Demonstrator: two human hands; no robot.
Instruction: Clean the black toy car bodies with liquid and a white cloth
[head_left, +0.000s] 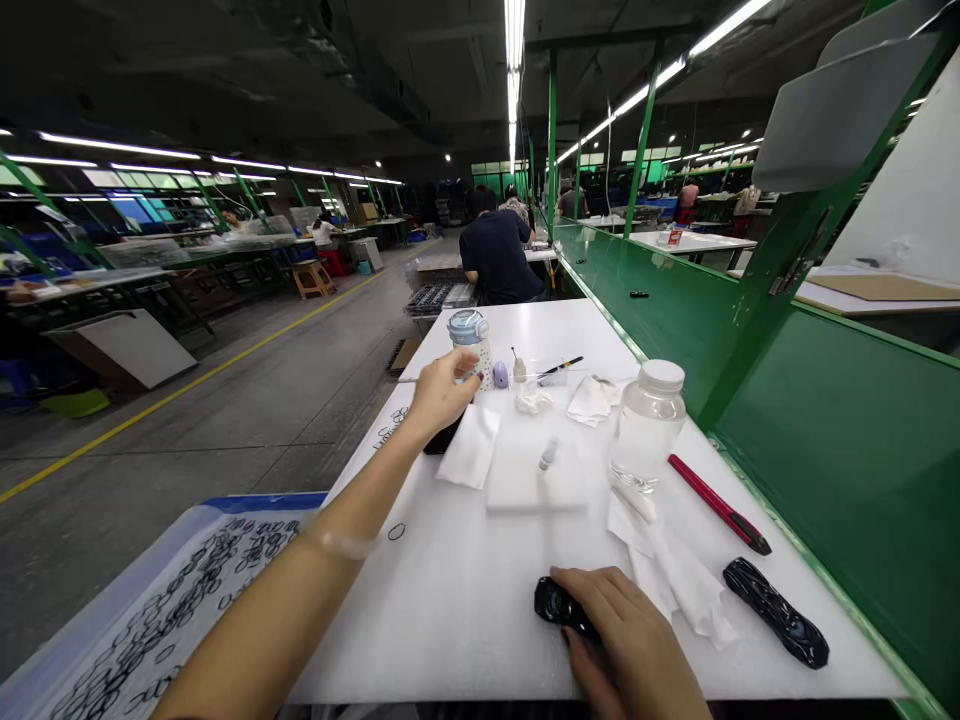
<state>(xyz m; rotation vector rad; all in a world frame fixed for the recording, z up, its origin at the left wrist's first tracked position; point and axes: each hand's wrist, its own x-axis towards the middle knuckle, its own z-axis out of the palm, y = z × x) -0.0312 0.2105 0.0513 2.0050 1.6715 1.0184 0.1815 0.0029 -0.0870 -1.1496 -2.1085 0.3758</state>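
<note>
Head camera view: a person's right hand (630, 635) grasps a glossy black, elongated piece (553, 600) at the near part of a white-topped table (442, 610), its left end jutting past the fingers. The left hand (441, 398) reaches across with fingers bent in front of a blue-lidded, speckled tumbler (468, 328); whether it grips anything cannot be told.

Between the hands, a small pale vial-like item (549, 456) rests on a square white pad (514, 485), beside a folded white cloth (474, 448). Right of the pad stands a clear, white-capped bottle (649, 435), with crumpled white wipes (679, 580) below it, a red-and-black pen-shaped tool (709, 492) alongside and a second glossy black piece (776, 612) near the table's right edge.

A purple egg-shaped object (501, 375) sits just beside the tumbler. At lower left, thin black rings (161, 590) lie scattered in a blue-rimmed container (262, 502). Beyond the table, a person in a dark shirt (501, 255) sits facing away.
</note>
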